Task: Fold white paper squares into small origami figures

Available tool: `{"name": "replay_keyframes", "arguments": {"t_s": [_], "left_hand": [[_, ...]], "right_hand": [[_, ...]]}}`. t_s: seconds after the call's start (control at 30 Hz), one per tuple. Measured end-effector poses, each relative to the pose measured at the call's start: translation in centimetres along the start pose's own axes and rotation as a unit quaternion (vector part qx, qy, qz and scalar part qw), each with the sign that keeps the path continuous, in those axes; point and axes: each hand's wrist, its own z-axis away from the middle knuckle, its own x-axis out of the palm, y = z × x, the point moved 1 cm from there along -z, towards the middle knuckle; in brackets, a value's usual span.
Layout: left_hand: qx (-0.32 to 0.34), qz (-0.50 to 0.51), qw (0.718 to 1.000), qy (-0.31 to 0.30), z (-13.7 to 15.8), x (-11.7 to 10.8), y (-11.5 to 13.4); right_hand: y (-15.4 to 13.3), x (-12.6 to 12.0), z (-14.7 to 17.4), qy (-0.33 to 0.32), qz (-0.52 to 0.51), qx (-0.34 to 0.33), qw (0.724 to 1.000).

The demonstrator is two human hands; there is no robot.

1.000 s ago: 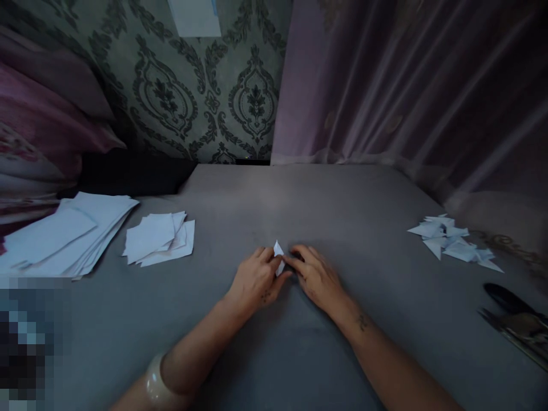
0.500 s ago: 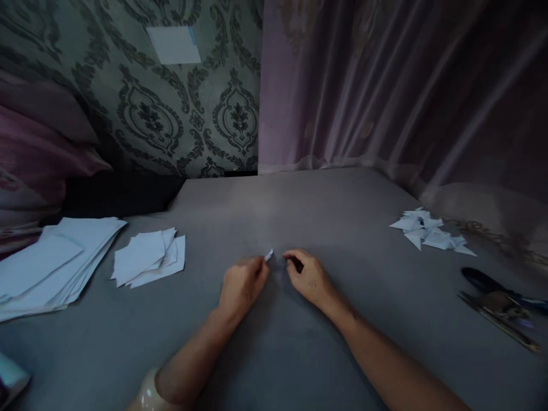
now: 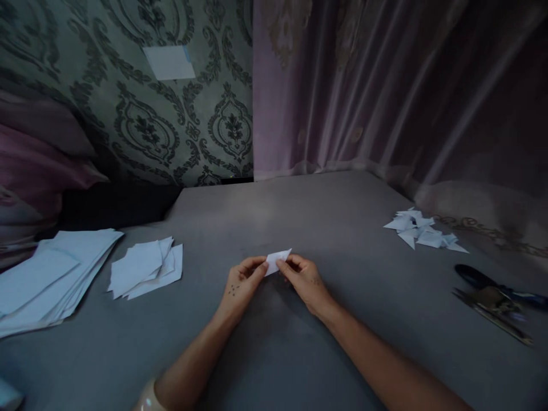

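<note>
Plainly, the broad grey cloth-covered surface carries everything here, its far edge meeting the patterned wall and its right edge running along the purple curtain. Toward its left side lies the large fanned stack of white paper sheets, with the smaller loose stack of cut white paper pieces just beside it, nearer the middle, probably so that the smaller ones come within easier reach. Near the right edge sits a dark-handled tool with a slender pointed tool; lying aside, they seem out of use. Beyond them, by the curtain, a heap of pointed folded white paper shapes rests well apart from the flat stacks, perhaps to avoid mixing the two.

Over the middle, both hands are closed in a pinch on one small slanted piece of folded white paper: the left hand grips its left end, the right hand its right part, thumb in front, presumably to hold it taut and steady.
</note>
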Motion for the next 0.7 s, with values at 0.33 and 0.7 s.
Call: {"name": "replay_keyframes", "arguments": {"t_s": [0.33,0.7], "left_hand": [[0.011,-0.063,0.998,-0.031,-1.0,-0.4,-2.0],[0.198,-0.339,0.915,-0.093,-1.0,-1.4,-2.0]], "right_hand": [[1.4,-0.8,-0.9,-0.008,0.169,-0.04,0.985],[1.3,-1.0,-0.2,-0.078,0.393,-0.187,0.897]]}}
